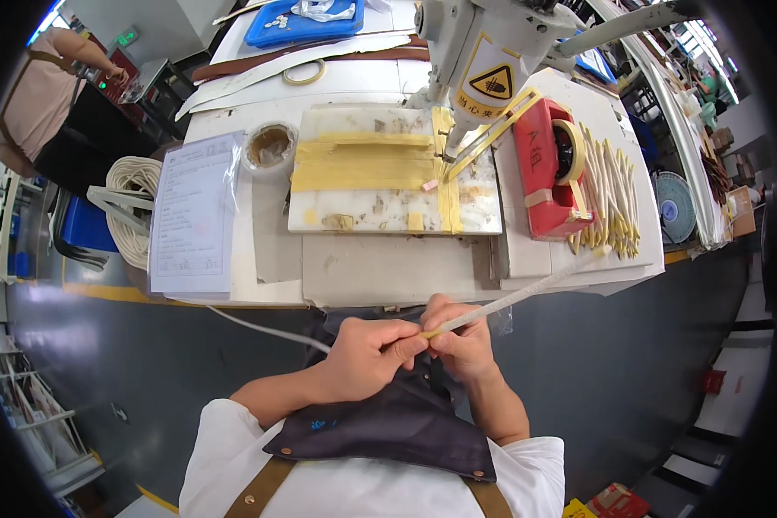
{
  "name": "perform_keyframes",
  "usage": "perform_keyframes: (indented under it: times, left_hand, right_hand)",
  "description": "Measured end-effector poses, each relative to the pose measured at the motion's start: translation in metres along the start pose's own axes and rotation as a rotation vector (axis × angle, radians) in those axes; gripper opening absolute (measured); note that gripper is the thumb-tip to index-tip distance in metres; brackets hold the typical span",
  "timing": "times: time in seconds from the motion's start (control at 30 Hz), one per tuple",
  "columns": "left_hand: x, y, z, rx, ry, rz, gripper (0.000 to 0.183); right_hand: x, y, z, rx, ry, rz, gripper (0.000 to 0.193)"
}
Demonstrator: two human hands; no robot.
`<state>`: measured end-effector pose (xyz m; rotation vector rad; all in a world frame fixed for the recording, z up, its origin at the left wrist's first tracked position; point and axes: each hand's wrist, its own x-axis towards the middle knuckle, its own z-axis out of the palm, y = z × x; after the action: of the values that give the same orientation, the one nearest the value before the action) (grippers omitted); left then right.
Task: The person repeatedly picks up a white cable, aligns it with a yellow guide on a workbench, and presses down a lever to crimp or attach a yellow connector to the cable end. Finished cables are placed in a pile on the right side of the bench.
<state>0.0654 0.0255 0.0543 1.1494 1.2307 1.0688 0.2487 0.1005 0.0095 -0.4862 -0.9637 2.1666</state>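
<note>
Two pinches on one cord

Left hand, right hand: fingers of both pinching the cord at a yellow-taped spot, near the front of the worktop. Cord white, round, fibrous-looking; far end slants up to the right. On the worktop: stained white slab, rectangular, banded with yellow tape; hard red dispenser, black handwriting on its side; bundle of slim white lengths, yellow ends. Plastic-covered sheet, print too fine to read. Machine above the slab: yellow warning sticker, triangle over dark lettering.
</note>
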Motion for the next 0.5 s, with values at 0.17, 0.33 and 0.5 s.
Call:
perform_keyframes:
  times: [0.17, 0.33, 0.5]
  left_hand:
    - [0.008, -0.009, -0.019, -0.652, -0.325, -0.419, 0.025]
    - [0.003, -0.001, -0.017, -0.256, -0.004, -0.301, 0.023]
    - [-0.002, -0.007, -0.027, -0.089, 0.258, -0.036, 0.023]
  right_hand:
    - [0.020, -0.003, -0.018, 0.093, -0.320, 0.096, 0.019]
    - [0.026, -0.025, -0.020, 0.024, -0.088, -0.031, 0.020]
    - [0.051, -0.055, -0.013, -0.258, 0.214, -0.067, 0.027]
